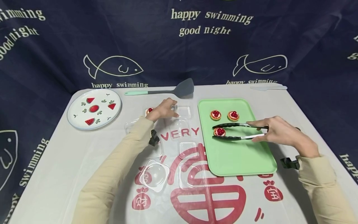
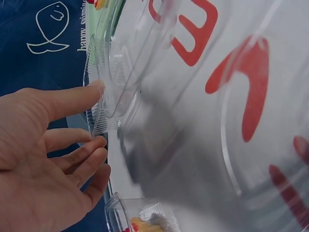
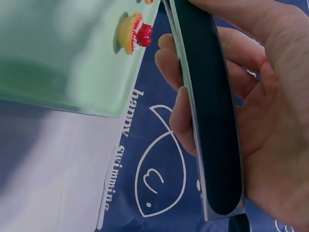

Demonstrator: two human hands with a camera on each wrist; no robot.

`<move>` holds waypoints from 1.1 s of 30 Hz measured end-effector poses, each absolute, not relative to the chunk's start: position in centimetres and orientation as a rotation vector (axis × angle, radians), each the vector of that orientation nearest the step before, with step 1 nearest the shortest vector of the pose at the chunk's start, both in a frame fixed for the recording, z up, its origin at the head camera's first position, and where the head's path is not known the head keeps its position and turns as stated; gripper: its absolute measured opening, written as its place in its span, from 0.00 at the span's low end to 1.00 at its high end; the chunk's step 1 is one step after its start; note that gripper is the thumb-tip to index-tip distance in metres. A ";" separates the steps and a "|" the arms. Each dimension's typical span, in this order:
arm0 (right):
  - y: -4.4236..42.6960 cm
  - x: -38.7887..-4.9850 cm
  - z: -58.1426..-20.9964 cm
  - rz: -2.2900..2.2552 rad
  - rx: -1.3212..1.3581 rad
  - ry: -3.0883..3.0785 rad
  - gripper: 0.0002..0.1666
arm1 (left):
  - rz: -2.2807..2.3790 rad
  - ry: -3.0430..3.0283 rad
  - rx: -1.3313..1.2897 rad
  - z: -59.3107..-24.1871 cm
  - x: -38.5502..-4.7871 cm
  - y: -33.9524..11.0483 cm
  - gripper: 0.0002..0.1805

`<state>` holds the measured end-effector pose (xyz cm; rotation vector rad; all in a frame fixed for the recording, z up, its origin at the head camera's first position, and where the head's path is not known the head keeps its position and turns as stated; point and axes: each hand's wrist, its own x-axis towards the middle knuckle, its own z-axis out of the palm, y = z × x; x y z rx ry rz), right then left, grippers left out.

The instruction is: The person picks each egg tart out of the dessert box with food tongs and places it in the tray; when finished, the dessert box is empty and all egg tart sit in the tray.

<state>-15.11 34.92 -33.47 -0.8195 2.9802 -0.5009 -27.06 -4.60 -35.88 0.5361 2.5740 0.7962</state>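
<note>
My right hand (image 1: 282, 132) grips black-and-silver tongs (image 1: 253, 137) over the green tray (image 1: 237, 158). The tongs' tips stand on either side of a small red-topped tart (image 1: 219, 132); whether they press it is unclear. Two more tarts, one at the left (image 1: 215, 115) and one at the right (image 1: 233, 115), sit farther back on the tray. My left hand (image 1: 163, 109), thumb and fingers spread apart, is at the edge of a clear plastic box (image 1: 183, 110). In the left wrist view its fingertips (image 2: 98, 92) reach the clear plastic. Another tart (image 1: 150, 110) lies in a clear box, partly behind this hand.
Several clear plastic boxes, including one with a round hollow (image 1: 154, 175), lie across the middle of the table. A watermelon-patterned plate (image 1: 94, 119) stands at the left. Along the back edge lie a spatula (image 1: 184, 88) and a pale knife (image 1: 268, 88).
</note>
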 end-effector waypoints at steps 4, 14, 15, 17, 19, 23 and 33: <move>34.7 -15.2 -33.7 -0.527 -0.809 2.977 0.38 | 0.824 2.572 0.499 -35.8 -27.0 -4.8 0.38; 34.7 -14.4 -34.0 -0.559 -0.710 2.986 0.44 | 0.854 2.542 0.461 -36.1 -27.1 -4.7 0.41; 34.8 -14.3 -34.1 -0.557 -0.701 2.988 0.44 | 0.865 2.530 0.454 -36.1 -27.1 -4.6 0.41; 34.9 -14.1 -34.1 -0.555 -0.686 2.992 0.45 | 0.880 2.521 0.448 -36.0 -27.0 -4.7 0.42; 35.1 -14.0 -34.1 -0.557 -0.677 2.998 0.45 | 0.920 2.506 0.424 -35.9 -26.9 -4.9 0.42; 35.2 -13.9 -34.0 -0.569 -0.669 3.011 0.45 | 1.008 2.503 0.394 -35.3 -26.9 -6.1 0.38; 34.8 -14.4 -33.5 -0.564 -0.731 3.031 0.47 | 1.015 2.589 0.496 -34.0 -27.0 -12.4 0.31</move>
